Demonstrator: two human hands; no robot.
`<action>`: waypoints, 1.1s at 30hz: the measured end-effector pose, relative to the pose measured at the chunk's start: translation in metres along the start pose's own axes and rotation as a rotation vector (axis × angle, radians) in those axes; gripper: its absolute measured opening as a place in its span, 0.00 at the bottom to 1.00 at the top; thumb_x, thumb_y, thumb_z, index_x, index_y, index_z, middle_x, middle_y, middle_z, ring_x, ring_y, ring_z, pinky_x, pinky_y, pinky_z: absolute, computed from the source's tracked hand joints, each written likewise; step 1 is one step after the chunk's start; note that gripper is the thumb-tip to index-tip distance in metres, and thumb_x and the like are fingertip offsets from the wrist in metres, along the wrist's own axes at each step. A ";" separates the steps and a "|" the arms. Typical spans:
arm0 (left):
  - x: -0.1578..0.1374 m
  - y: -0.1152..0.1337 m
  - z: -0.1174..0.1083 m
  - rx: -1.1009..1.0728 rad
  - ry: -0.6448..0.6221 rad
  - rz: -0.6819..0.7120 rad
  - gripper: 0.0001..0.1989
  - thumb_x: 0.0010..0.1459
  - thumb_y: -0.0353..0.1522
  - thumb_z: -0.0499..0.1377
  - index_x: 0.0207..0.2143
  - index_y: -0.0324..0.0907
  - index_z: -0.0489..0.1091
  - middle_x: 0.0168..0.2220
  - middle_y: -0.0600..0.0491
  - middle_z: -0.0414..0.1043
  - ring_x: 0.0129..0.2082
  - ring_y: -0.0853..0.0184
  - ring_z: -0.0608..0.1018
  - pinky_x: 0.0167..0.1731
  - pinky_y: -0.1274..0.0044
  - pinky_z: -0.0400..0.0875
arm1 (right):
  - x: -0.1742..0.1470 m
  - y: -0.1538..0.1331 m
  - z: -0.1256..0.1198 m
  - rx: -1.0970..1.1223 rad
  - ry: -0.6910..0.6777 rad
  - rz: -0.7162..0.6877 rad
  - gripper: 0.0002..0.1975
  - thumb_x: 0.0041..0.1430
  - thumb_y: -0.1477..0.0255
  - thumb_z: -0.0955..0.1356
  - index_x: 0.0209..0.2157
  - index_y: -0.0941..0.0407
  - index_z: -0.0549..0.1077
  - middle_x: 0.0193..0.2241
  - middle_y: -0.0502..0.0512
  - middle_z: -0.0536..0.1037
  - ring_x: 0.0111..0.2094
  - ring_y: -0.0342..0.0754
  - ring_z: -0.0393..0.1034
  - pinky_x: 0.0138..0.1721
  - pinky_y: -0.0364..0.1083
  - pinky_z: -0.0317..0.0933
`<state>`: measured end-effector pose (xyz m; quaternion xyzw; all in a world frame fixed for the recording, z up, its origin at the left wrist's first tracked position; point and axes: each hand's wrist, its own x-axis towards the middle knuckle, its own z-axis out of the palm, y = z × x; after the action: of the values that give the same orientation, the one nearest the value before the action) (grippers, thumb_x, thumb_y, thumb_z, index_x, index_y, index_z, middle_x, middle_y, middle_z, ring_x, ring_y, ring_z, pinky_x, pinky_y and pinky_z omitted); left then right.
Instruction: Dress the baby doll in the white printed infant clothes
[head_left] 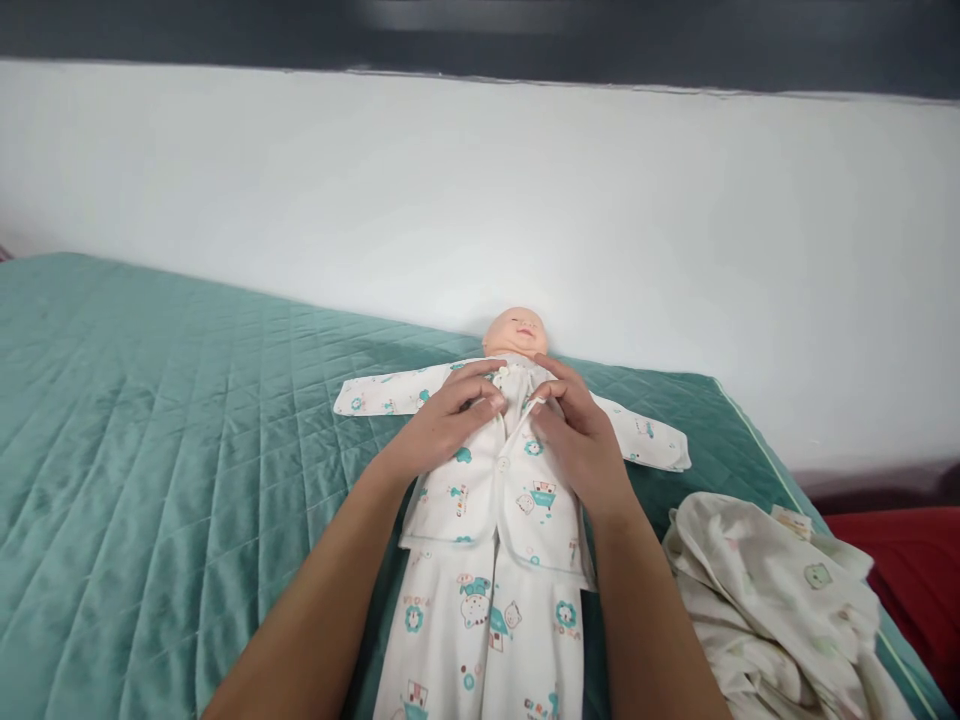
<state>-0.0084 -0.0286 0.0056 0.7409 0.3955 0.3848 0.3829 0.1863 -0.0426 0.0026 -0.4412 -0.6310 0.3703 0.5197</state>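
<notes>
A baby doll [517,333] lies on its back, dressed in a white printed jacket [457,500] and matching trousers [480,630]. Both sleeves spread out to the sides. The jacket's front edges meet at a button lower on the chest and part above it. My left hand [465,410] pinches the left front edge near the collar, thumb and fingers closed on the cloth. Across from it, my right hand [570,415] grips the other front edge, lifting its rim slightly. What lies under the fingertips is partly hidden.
A green quilted bedspread [150,450] covers the bed. Crumpled pale printed cloth [750,590] lies at the right, near the bed's edge. Beyond that edge is a red object [907,560]. A white wall [450,190] rises behind the doll's head.
</notes>
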 end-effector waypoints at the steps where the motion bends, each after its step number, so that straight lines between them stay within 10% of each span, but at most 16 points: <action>1: -0.001 0.000 -0.003 0.013 -0.057 0.009 0.11 0.65 0.41 0.55 0.38 0.46 0.73 0.68 0.51 0.57 0.71 0.60 0.53 0.68 0.63 0.51 | 0.000 0.000 0.000 0.028 0.019 0.017 0.02 0.58 0.70 0.67 0.31 0.51 0.72 0.63 0.50 0.66 0.63 0.54 0.60 0.60 0.57 0.58; 6: -0.007 0.006 -0.020 0.083 -0.354 0.049 0.12 0.58 0.43 0.64 0.42 0.49 0.76 0.74 0.60 0.37 0.74 0.57 0.38 0.70 0.62 0.47 | -0.001 0.000 0.001 0.058 0.076 0.059 0.01 0.57 0.70 0.66 0.31 0.51 0.70 0.63 0.50 0.66 0.61 0.54 0.63 0.56 0.55 0.61; 16: -0.006 0.002 -0.025 0.061 -0.380 0.099 0.11 0.57 0.42 0.65 0.39 0.48 0.78 0.73 0.62 0.43 0.74 0.54 0.40 0.70 0.60 0.47 | -0.005 -0.016 0.000 -0.377 -0.302 -0.154 0.14 0.66 0.63 0.66 0.27 0.51 0.76 0.68 0.43 0.59 0.72 0.54 0.36 0.69 0.61 0.39; 29: -0.006 0.015 -0.022 0.010 -0.327 0.069 0.09 0.55 0.42 0.66 0.29 0.47 0.76 0.64 0.54 0.62 0.68 0.52 0.59 0.62 0.61 0.66 | -0.010 -0.033 0.007 -0.320 -0.331 -0.164 0.19 0.66 0.66 0.65 0.20 0.52 0.70 0.61 0.43 0.70 0.69 0.54 0.48 0.67 0.61 0.48; 33: -0.009 0.004 -0.029 -0.205 -0.208 0.042 0.09 0.54 0.40 0.67 0.28 0.45 0.74 0.67 0.57 0.59 0.67 0.52 0.61 0.61 0.61 0.65 | -0.009 -0.024 -0.003 -0.026 -0.143 -0.053 0.13 0.65 0.62 0.65 0.30 0.51 0.77 0.59 0.49 0.73 0.62 0.57 0.61 0.63 0.59 0.55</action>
<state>-0.0362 -0.0308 0.0182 0.7419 0.2967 0.3520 0.4874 0.1861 -0.0590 0.0223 -0.4033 -0.6826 0.3787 0.4774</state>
